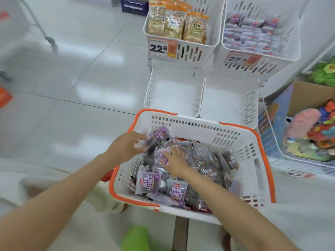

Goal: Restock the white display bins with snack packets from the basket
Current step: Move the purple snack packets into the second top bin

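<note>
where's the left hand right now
In the head view, the left hand is over the basket's left rim near its far corner, holding a purple packet, just left of the right hand.

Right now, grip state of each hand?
Left hand: grip closed on a purple packet, over the basket.
Right hand: fingers lie on the packet pile; whether they grip cannot be told.

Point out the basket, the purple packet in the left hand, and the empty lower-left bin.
basket (199,124): head view, far white wall.
purple packet (158,135): head view, its printed front.
lower-left bin (174,93): head view, its bare floor.
</note>
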Demonstrator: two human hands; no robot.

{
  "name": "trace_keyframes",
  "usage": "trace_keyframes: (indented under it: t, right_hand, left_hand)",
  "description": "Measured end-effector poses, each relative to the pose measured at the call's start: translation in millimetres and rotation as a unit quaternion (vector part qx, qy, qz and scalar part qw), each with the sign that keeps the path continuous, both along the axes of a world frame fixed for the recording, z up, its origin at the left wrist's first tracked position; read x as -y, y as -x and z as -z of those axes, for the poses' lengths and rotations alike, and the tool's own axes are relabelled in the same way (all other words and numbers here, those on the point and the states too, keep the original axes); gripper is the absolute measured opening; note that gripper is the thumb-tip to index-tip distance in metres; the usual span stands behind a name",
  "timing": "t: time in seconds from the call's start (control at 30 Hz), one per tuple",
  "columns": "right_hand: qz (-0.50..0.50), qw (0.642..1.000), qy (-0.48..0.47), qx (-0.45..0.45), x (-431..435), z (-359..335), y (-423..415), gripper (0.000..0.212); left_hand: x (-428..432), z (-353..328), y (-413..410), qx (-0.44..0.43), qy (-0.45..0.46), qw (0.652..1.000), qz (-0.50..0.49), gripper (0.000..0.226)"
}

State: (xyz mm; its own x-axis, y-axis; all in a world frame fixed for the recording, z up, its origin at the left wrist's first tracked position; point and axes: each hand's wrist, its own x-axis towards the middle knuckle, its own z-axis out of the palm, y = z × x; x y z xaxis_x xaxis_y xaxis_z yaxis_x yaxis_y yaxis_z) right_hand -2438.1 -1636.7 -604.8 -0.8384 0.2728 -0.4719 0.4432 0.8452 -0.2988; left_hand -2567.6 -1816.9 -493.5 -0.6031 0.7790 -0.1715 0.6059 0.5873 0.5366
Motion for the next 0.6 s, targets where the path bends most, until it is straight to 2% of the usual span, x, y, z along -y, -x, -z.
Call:
trace_keyframes:
  t: [0.07, 0.1, 0.2, 0.23, 0.3, 0.33, 0.37, 0.43, 0.47, 0.5, 0.6]
  right_hand:
    - [0.023, 0.998, 0.003, -0.065, 1, 2, 1, 0.041]
    - [0.062, 0.994, 0.040, -0.078, -1, 1, 3, 0.045]
    - [0.150, 0.976, 0.141, -0.067, -12, -7, 5, 0.079]
    - [0.150, 0.978, 0.140, -0.046, -14, -8, 5, 0.090]
    - [0.116, 0.987, 0.106, -0.022, -13, -6, 6, 0.094]
    - [0.111, 0.989, 0.096, -0.012, -13, -5, 7, 0.090]
    - [0.112, 0.989, 0.095, -0.008, -13, -3, 9, 0.074]
    - [0.117, 0.985, 0.123, -0.023, -15, -7, 8, 0.015]
    - [0.114, 0.982, 0.145, -0.041, -17, -8, 9, 0.030]
    - [0.113, 0.977, 0.172, -0.057, -20, -14, 9, 0.037]
    - [0.135, 0.954, 0.224, -0.146, -20, -56, 15, 0.020]
  left_hand:
    - [-2, 1, 1, 0.004, -0.017, 1.000, -0.008, 0.036]
    - [-4, 1, 1, 0.006, -0.023, 1.000, -0.009, 0.035]
    - [-7, 5, -2, 0.027, -0.028, 0.999, -0.011, 0.035]
    - [-7, 5, -4, 0.031, -0.023, 0.999, -0.008, 0.034]
    - [-8, 6, -6, 0.032, -0.014, 0.999, -0.002, 0.034]
    - [-9, 7, -7, 0.036, -0.015, 0.999, -0.004, 0.035]
    - [-9, 8, -7, 0.043, -0.014, 0.999, -0.010, 0.035]
    - [-10, 9, -7, 0.053, -0.017, 0.998, -0.023, 0.037]
    - [-11, 9, -7, 0.054, -0.017, 0.998, -0.029, 0.038]
    - [-13, 7, -8, 0.055, -0.018, 0.998, -0.036, 0.042]
    - [-23, -3, -13, 0.105, -0.043, 0.991, -0.074, 0.078]
